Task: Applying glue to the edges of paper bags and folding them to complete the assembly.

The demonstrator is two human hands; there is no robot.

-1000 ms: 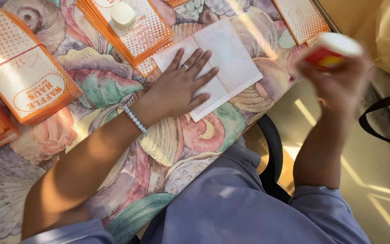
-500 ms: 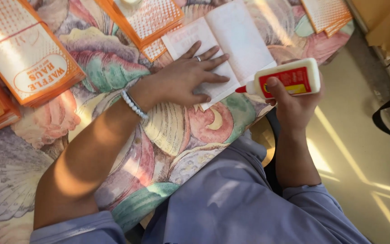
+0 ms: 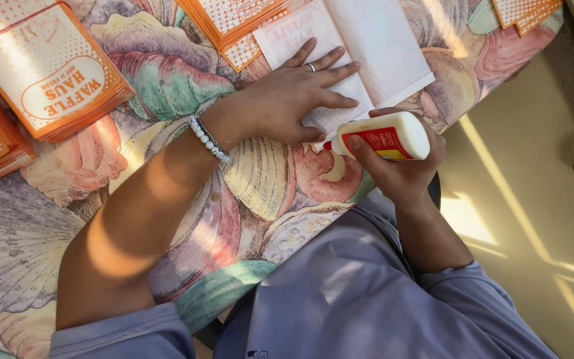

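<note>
The left hand [image 3: 287, 100] is spread flat on the sheet [image 3: 360, 53], fingers apart; the right hand [image 3: 400, 163] is clamped round the glue bottle [image 3: 383, 136], its red tip held at the sheet's near edge. The sheet, lying on the flowered surface [image 3: 260, 193] near its edge, is judged thin, light and easily creased, best pinned by a flat palm. The bottle is judged light, smooth and squeezable, best gripped round its middle. Orange stacks [image 3: 48, 70] are seen well apart.

Glue bottle [image 3: 383, 136] now at paper [image 3: 360, 50] edge
</note>
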